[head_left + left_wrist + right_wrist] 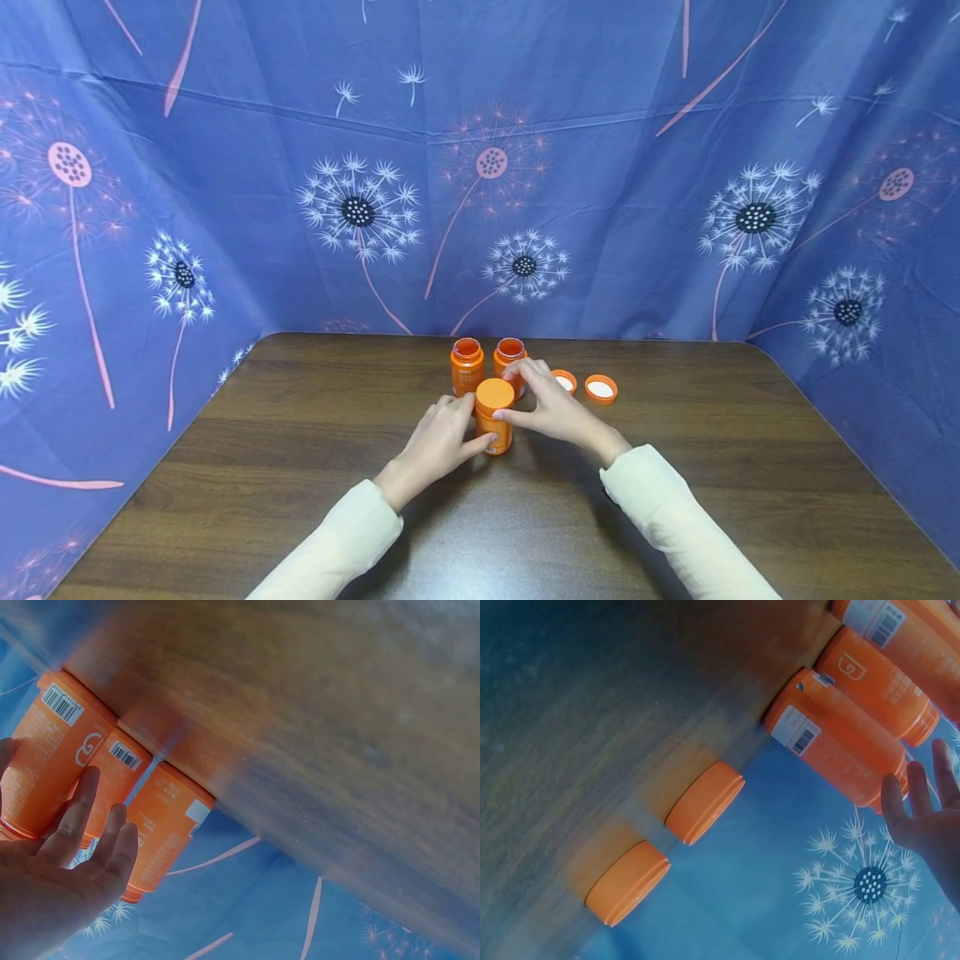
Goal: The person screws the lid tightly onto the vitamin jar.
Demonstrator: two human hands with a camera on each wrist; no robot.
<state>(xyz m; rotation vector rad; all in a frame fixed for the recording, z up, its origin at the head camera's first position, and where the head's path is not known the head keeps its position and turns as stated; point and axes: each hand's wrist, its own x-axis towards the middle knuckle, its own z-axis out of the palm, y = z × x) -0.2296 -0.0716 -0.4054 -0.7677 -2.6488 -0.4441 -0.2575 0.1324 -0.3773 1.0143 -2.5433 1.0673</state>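
Note:
An orange jar (493, 435) with its orange lid (495, 393) on stands upright on the table between both hands. My left hand (438, 435) is at its lower left, fingers fairly straight along the side and thumb across the front. In the left wrist view those fingers (73, 817) lie right at the jar's edge. My right hand (550, 408) arches beside the lid, its thumb tip overlapping the lid's front edge. In the right wrist view its fingers (921, 796) are extended and spread, overlapping the neck of a jar behind.
Behind stand two uncapped orange jars, one on the left (467, 372) and one on the right (506, 354), partly covered by my right hand. To their right lie two orange lids (602, 400) (564, 373), white insides up. A blue dandelion-print cloth (600, 275) hangs around the wooden table (300, 450).

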